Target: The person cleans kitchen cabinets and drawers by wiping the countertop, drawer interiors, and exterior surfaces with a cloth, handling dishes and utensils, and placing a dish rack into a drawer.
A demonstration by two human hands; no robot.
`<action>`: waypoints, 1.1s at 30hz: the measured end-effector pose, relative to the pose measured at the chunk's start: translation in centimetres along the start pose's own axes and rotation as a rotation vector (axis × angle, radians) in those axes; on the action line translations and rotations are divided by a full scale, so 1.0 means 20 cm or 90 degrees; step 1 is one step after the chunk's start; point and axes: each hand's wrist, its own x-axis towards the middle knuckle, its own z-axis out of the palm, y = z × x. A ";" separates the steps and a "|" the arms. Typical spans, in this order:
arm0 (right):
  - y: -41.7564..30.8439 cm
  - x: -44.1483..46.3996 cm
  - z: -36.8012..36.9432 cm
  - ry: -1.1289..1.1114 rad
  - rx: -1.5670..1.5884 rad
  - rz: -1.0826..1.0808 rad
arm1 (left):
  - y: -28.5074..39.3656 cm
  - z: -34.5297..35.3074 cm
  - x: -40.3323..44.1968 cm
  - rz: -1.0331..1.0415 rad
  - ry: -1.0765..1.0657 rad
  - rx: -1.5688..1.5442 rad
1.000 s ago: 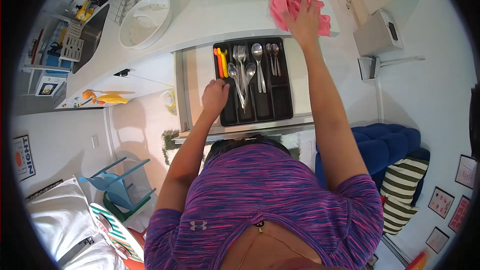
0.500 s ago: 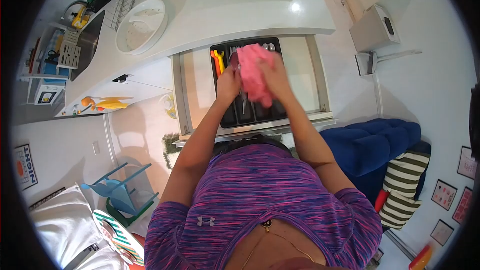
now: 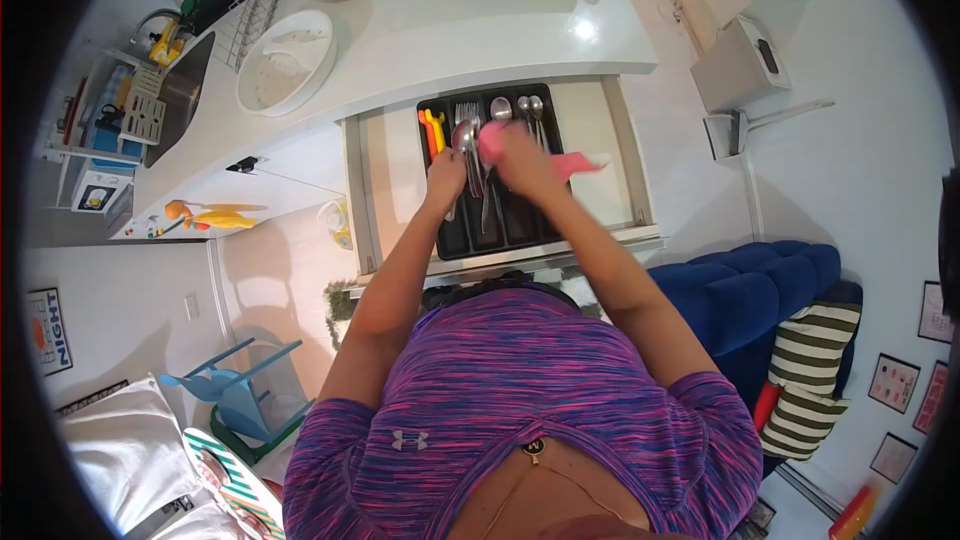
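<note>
The left hand (image 3: 447, 180) has its grip closed on a spoon (image 3: 462, 135), whose bowl points to one o'clock; the right hand (image 3: 525, 162), blurred, grips a pink cloth (image 3: 490, 143) near that bowl, a loose end trailing to three o'clock. Below lies the cutlery tray (image 3: 520, 222); right of it, at three o'clock, the drawer (image 3: 627, 155) has bare floor up to its side wall. The table (image 3: 480, 50) edge crosses at twelve.

Streaked purple top (image 3: 520, 370), pale logo (image 3: 410, 440), gold pendant (image 3: 534, 449).
</note>
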 end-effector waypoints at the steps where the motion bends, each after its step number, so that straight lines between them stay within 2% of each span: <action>1: -0.07 -0.04 0.08 -0.103 -0.139 -0.009 | -0.02 0.01 0.00 -0.067 -0.007 -0.061; 2: -0.12 -0.11 0.16 -0.096 -0.208 -0.048 | -0.01 -0.01 -0.02 -0.066 -0.010 -0.057; 5: -0.10 -0.12 0.15 -0.071 -0.149 -0.044 | 0.00 -0.07 -0.04 -0.027 -0.027 -0.012; 7: -0.04 -0.05 0.11 -0.161 0.039 -0.069 | -0.06 -0.07 -0.02 0.018 0.001 -0.046; 8: -0.05 -0.05 0.10 -0.159 0.036 -0.070 | -0.07 -0.06 -0.01 0.022 0.002 -0.048; 10: -0.09 -0.06 0.09 0.115 0.014 -0.103 | -0.09 -0.06 -0.02 0.040 0.070 -0.040; 11: -0.08 -0.09 0.11 0.110 0.014 -0.105 | -0.03 -0.08 -0.07 0.036 0.072 -0.042; 13: -0.09 -0.12 0.13 -0.088 -0.076 -0.107 | 0.11 -0.11 -0.13 -0.062 -0.002 -0.167; 14: -0.09 -0.11 0.12 -0.084 -0.078 -0.109 | 0.10 -0.10 -0.08 -0.058 0.001 -0.168; 16: -0.06 -0.15 0.07 -0.070 0.101 -0.105 | 0.05 -0.02 0.01 0.059 -0.006 0.030; 17: -0.04 -0.18 0.05 -0.071 0.098 -0.107 | 0.09 0.02 0.02 0.223 0.095 0.133; 18: -0.01 -0.22 0.03 0.033 0.191 -0.017 | 0.13 0.07 0.04 0.222 0.099 0.128; 19: 0.02 -0.27 0.01 0.135 0.286 0.075 | 0.26 0.07 0.01 0.102 -0.002 0.039; 20: 0.02 -0.29 -0.07 0.132 0.287 0.075 | 0.33 0.09 0.01 -0.017 -0.103 -0.049; 22: 0.03 -0.34 -0.25 0.025 0.270 0.255 | 0.23 0.25 0.16 -0.006 -0.066 -0.019; 24: 0.02 -0.38 -0.34 0.050 0.314 0.309 | 0.22 0.29 0.22 0.013 -0.036 0.015; 26: 0.04 -0.39 -0.35 0.076 0.359 0.366 | 0.30 0.19 0.20 -0.042 -0.008 -0.198; 28: 0.08 -0.30 -0.31 0.240 0.228 0.182 | 0.35 0.06 0.13 -0.057 -0.025 -0.302; 32: 0.10 0.10 -0.12 0.209 -0.042 -0.064 | 0.32 -0.06 0.02 -0.060 -0.041 -0.296; 33: 0.11 0.15 -0.05 0.211 -0.040 -0.066 | 0.30 -0.08 -0.01 -0.049 -0.063 -0.287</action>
